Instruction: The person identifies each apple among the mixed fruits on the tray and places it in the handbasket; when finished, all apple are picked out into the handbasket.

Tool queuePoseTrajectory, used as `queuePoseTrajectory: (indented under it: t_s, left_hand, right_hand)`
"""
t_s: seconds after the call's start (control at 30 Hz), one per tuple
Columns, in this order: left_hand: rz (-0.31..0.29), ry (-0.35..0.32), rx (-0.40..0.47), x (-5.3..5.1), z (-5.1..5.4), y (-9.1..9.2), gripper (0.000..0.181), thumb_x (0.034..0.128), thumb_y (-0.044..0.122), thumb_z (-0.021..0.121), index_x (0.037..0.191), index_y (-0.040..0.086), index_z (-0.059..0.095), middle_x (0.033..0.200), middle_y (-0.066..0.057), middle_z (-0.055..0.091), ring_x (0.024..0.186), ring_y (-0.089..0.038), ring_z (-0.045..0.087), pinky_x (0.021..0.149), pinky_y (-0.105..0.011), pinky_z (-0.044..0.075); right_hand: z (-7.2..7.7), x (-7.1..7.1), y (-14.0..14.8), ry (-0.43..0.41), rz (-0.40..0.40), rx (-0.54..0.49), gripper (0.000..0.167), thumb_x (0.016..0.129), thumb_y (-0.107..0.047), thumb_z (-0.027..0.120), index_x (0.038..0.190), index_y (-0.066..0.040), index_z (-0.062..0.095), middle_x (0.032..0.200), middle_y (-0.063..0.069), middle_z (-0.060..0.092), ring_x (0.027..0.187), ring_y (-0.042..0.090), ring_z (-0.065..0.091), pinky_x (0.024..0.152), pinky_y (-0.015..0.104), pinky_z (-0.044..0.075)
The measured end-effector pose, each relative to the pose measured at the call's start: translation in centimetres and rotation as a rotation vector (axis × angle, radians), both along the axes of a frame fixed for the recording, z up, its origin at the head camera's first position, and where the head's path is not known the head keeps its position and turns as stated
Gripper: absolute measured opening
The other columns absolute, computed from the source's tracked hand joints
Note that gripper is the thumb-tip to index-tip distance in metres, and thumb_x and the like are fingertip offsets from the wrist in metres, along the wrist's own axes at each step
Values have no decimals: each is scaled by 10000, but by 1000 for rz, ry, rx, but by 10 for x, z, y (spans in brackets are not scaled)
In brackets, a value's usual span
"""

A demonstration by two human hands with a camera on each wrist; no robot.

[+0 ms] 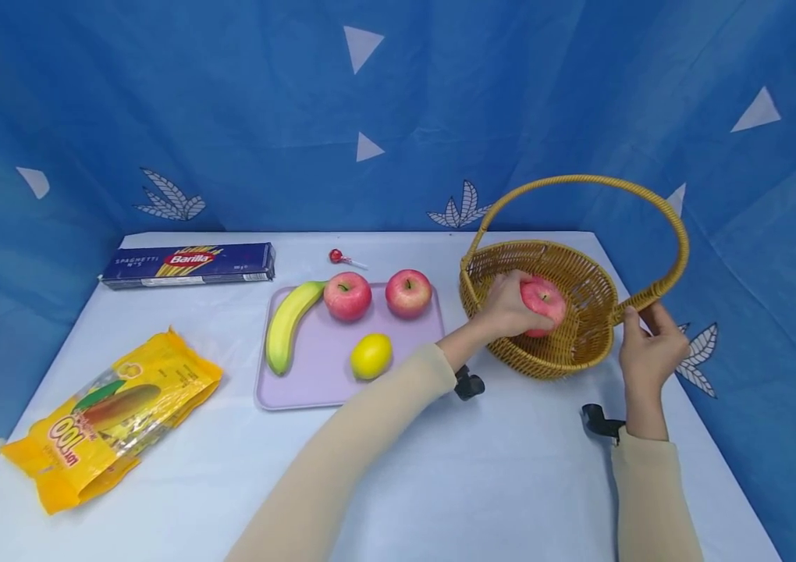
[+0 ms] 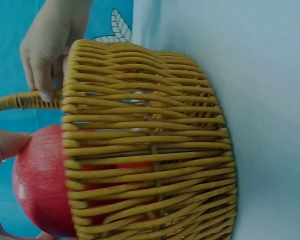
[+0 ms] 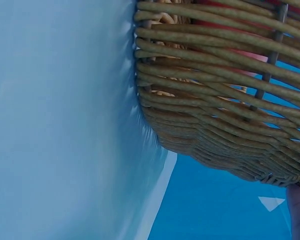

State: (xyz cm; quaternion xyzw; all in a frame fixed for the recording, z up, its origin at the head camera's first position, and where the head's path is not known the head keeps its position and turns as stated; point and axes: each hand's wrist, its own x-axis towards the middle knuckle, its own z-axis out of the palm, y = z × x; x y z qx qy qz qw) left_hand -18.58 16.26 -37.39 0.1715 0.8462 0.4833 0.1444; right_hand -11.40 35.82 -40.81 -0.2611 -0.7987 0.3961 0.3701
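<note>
My left hand (image 1: 510, 306) reaches over the near-left rim of the wicker basket (image 1: 584, 363) and grips a red apple (image 1: 545, 300). In the left wrist view that apple (image 2: 42, 175) is partly above the rim, thumb against its side. More red shows through the weave; whether it is the same apple I cannot tell. My right hand (image 1: 653, 347) pinches the lower right end of the basket's arched handle (image 1: 679, 257). One of its fingers (image 3: 298, 210) shows beside the rim in the right wrist view. The basket stands on the table.
A lilac tray (image 1: 307, 394) left of the basket bears a banana (image 1: 290, 328), two apples (image 1: 347, 297) and a lemon (image 1: 371, 357). Behind it lies a lollipop (image 1: 338, 257). Further left are a spaghetti box (image 1: 190, 264) and a yellow mango packet (image 1: 113, 417). Blue cloth hangs behind.
</note>
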Motion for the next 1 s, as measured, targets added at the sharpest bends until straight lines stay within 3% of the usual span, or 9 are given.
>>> queuePoseTrajectory:
  t_s: [0.47, 0.63, 0.83, 1.0]
  left_hand:
    - [-35, 55, 19, -12, -19, 25, 767, 743, 277, 848, 1391, 129, 465, 1309, -27, 508, 1177, -147, 506, 911, -247, 507]
    - [-58, 125, -54, -12, -25, 29, 749, 764, 313, 831, 1401, 156, 469, 1324, -9, 541, 1211, -141, 505, 962, -248, 481]
    - [-104, 228, -171, -11, -24, 30, 753, 790, 369, 803, 1438, 207, 454, 1391, 25, 534, 1293, -146, 470, 1050, -261, 418]
    - [-117, 254, -217, -10, -24, 30, 745, 798, 391, 793, 1440, 214, 460, 1403, 36, 536, 1309, -141, 470, 1085, -263, 387]
  right_hand:
    - [-1, -1, 3, -16, -6, 4, 313, 967, -305, 599, 1251, -204, 682, 1214, 60, 698, 1137, 77, 644, 929, 221, 524]
    - [-2, -1, 3, -21, -15, 6, 305, 965, -306, 603, 1240, -209, 689, 1209, 59, 701, 1132, 74, 645, 928, 216, 524]
    - [-1, -1, 2, -26, -24, 3, 312, 966, -318, 598, 1244, -208, 687, 1211, 51, 700, 1133, 79, 645, 937, 234, 524]
    - [0, 0, 2, -24, -18, 1, 321, 964, -333, 596, 1248, -213, 684, 1214, 46, 700, 1128, 67, 645, 931, 216, 521]
